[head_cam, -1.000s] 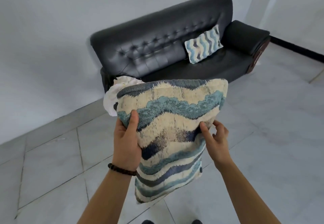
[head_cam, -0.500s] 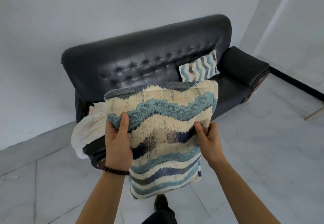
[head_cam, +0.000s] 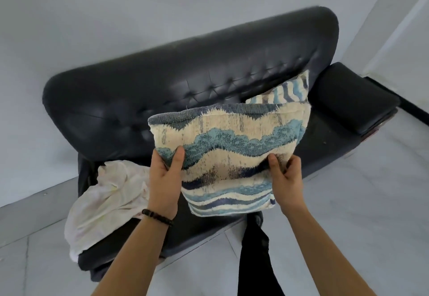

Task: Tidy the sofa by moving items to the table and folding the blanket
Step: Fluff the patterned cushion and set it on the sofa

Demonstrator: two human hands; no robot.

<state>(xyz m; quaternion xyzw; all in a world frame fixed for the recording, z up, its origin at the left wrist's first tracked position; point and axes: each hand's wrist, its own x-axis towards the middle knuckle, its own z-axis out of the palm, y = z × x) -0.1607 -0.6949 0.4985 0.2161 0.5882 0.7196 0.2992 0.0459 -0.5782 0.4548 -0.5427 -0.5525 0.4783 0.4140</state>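
Black leather now fills most of the head view: the sofa (head_cam: 162, 82) is far closer than it was a second ago, when it stood well across the tiled floor (head_cam: 362, 203). I have carried the wave-patterned cushion (head_cam: 232, 154) right up to it. The cushion hangs upright in the air over the front of the seat, between me and the backrest. I cannot tell whether its lower edge touches the seat.

Hand status:
- My left hand (head_cam: 163, 179), with a bead bracelet (head_cam: 157, 215) at the wrist, grips the cushion's left edge, thumb on the front face and fingers curled behind.
- My right hand (head_cam: 286, 178) pinches the right edge, thumb pressed into the fabric and fingers wrapped behind.

Consequence for the task: I judge that the cushion is about to be placed on the sofa. The blanket step is not yet begun.

Surroundings:
- The white blanket (head_cam: 109, 193) lies crumpled on the left end of the seat and hangs over the front edge toward the floor.
- A second cushion (head_cam: 291, 90) of the same pattern leans on the backrest at the right end, just beside the armrest (head_cam: 348, 96).
- No table is in view.

Obstructions: the held cushion hides the middle of the seat, the blanket takes up the left end, and my dark trouser leg (head_cam: 254, 249) stands close to the seat front.
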